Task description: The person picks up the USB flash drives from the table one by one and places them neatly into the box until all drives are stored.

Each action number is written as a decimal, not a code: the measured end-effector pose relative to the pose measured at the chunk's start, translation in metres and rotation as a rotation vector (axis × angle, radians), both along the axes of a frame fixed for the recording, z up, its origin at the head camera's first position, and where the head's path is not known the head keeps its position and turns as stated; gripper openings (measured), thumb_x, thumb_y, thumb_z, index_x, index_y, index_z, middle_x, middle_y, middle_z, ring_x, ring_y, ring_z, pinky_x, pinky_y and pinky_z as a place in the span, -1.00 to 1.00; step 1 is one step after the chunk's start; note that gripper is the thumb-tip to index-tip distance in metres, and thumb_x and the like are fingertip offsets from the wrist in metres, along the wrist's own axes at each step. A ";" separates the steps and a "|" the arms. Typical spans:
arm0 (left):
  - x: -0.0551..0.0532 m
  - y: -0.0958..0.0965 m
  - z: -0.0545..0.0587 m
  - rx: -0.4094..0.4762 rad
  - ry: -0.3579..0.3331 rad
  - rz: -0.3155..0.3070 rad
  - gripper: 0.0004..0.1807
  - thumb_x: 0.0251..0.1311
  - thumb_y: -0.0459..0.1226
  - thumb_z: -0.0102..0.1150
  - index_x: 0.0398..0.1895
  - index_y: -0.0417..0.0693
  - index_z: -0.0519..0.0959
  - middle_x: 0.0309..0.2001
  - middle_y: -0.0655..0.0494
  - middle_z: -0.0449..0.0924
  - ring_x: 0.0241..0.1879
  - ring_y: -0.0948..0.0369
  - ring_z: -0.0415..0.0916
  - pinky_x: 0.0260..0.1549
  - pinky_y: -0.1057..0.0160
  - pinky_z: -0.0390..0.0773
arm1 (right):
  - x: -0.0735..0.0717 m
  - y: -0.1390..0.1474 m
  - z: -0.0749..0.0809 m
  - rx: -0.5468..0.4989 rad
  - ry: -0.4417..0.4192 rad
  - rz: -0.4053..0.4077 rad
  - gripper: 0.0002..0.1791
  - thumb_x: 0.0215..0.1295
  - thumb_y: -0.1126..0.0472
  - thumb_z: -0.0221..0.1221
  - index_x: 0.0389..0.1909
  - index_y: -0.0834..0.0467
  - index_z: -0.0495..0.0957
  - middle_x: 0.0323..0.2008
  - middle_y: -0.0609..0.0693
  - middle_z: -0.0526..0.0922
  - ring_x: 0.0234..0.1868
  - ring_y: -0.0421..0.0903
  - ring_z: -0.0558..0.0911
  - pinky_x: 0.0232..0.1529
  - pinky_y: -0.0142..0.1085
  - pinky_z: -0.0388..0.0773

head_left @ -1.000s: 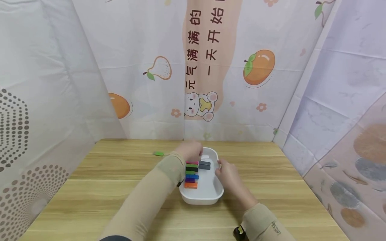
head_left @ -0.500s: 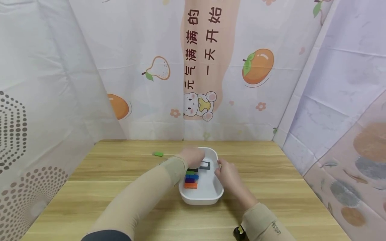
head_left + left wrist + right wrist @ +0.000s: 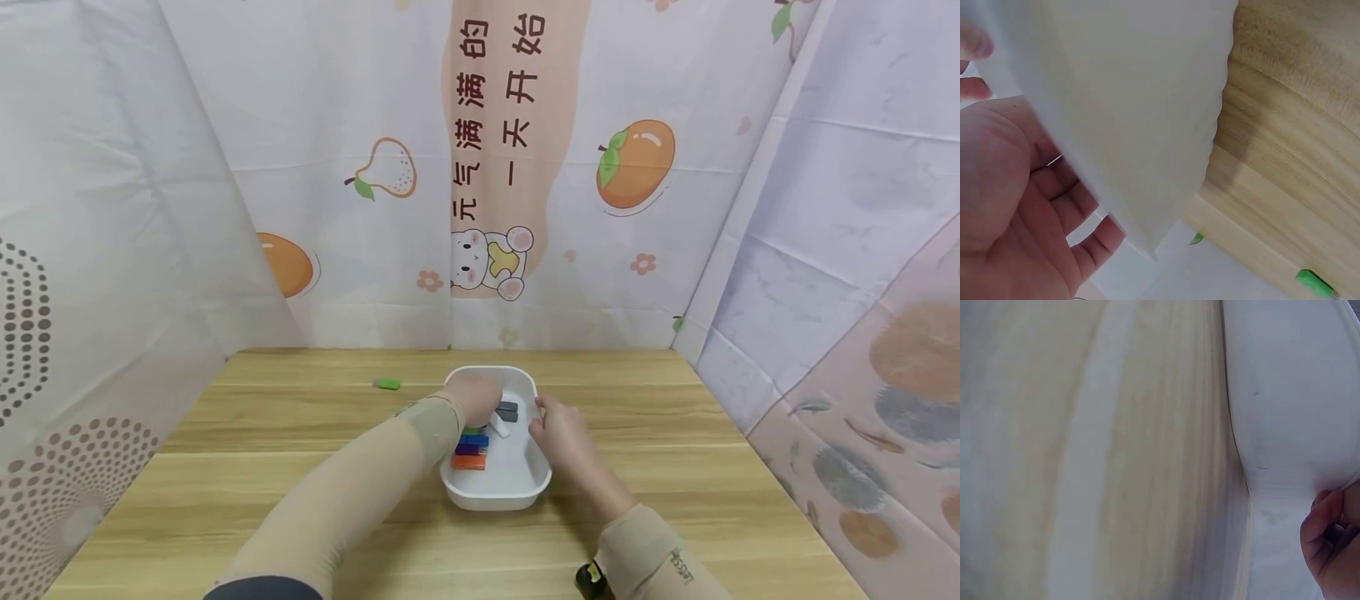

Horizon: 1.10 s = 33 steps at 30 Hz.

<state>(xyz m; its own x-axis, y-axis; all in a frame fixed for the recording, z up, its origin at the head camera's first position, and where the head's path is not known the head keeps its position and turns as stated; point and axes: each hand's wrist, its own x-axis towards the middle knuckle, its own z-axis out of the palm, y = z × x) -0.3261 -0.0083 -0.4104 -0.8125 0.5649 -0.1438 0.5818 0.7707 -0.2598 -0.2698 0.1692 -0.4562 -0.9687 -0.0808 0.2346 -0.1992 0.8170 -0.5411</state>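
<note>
A white plastic tray (image 3: pixel 517 467) stands on the table. Along its left side lies a row of coloured USB sticks (image 3: pixel 470 450), among them an orange USB stick (image 3: pixel 469 462). Two grey USB sticks (image 3: pixel 508 411) lie side by side further right. Reaching over the left rim, my left hand (image 3: pixel 474 398) appears to pinch a white USB stick (image 3: pixel 498 425), which slants out below the fingers; the contact is hidden. Its palm and several curled fingers show against the rim in the left wrist view. On the right, my right hand (image 3: pixel 564 432) grips the tray's rim.
A green USB stick (image 3: pixel 387 384) with a grey end lies on the table (image 3: pixel 300 467) behind and left of the tray. A printed curtain (image 3: pixel 360 250) hangs along the back edge, with more sheets at both sides.
The white USB stick has moved from the tray's back toward the front with my left hand, passing over the grey ones. My right hand has stayed on the rim.
</note>
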 end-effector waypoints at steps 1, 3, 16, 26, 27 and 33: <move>0.000 0.000 0.001 -0.001 -0.005 0.003 -0.93 0.31 -0.20 0.27 -0.30 0.05 0.69 -0.45 0.20 0.58 -0.39 0.22 0.51 -0.04 0.18 0.60 | 0.000 0.000 0.000 -0.002 -0.001 0.000 -0.57 0.23 0.33 0.23 0.14 0.35 0.54 -0.59 -0.07 0.49 -0.59 -0.16 0.46 -0.58 -0.32 0.45; 0.002 0.000 0.002 0.005 -0.018 0.009 -0.94 0.32 -0.21 0.27 -0.29 0.06 0.70 -0.44 0.20 0.60 -0.38 0.22 0.51 -0.01 0.18 0.59 | 0.000 0.000 0.000 -0.008 -0.002 0.000 -0.56 0.23 0.33 0.23 0.14 0.35 0.54 -0.59 -0.07 0.49 -0.59 -0.16 0.47 -0.58 -0.32 0.45; 0.000 0.005 -0.004 0.006 -0.054 0.050 -0.93 0.39 -0.17 0.20 -0.24 0.11 0.64 -0.41 0.20 0.57 -0.29 0.17 0.52 0.14 0.01 0.51 | -0.002 0.000 0.000 -0.004 -0.012 0.000 -0.56 0.24 0.33 0.22 0.15 0.36 0.54 -0.57 -0.05 0.51 -0.60 -0.16 0.47 -0.61 -0.32 0.44; -0.003 0.006 -0.012 -0.030 -0.024 0.023 -0.86 0.35 -0.19 0.21 -0.41 0.12 0.59 -0.49 0.20 0.53 -0.39 0.20 0.51 -0.01 0.07 0.59 | -0.002 -0.001 -0.001 -0.005 -0.001 0.001 -0.55 0.20 0.34 0.22 0.14 0.36 0.55 -0.56 -0.04 0.52 -0.58 -0.15 0.48 -0.58 -0.31 0.46; -0.003 0.006 -0.012 -0.029 -0.030 0.027 -0.86 0.35 -0.20 0.20 -0.41 0.12 0.59 -0.50 0.21 0.52 -0.39 0.21 0.50 -0.01 0.07 0.58 | -0.002 -0.001 -0.001 -0.006 0.000 0.001 -0.55 0.20 0.34 0.22 0.14 0.36 0.55 -0.56 -0.05 0.52 -0.58 -0.15 0.47 -0.58 -0.31 0.45; -0.005 0.006 -0.015 0.029 -0.052 0.059 -0.79 0.36 -0.17 0.10 -0.47 0.12 0.56 -0.54 0.21 0.51 -0.42 0.20 0.49 -0.11 0.11 0.57 | -0.002 0.000 -0.002 -0.003 0.022 -0.001 -0.56 0.19 0.35 0.22 0.12 0.36 0.56 -0.58 -0.04 0.50 -0.59 -0.15 0.46 -0.58 -0.30 0.45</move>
<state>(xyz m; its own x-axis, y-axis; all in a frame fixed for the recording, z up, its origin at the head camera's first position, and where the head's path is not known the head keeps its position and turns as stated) -0.3316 -0.0020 -0.4254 -0.8362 0.5212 -0.1707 0.5476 0.8108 -0.2070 -0.2719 0.1689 -0.4579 -0.9635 -0.0791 0.2556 -0.2099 0.8157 -0.5390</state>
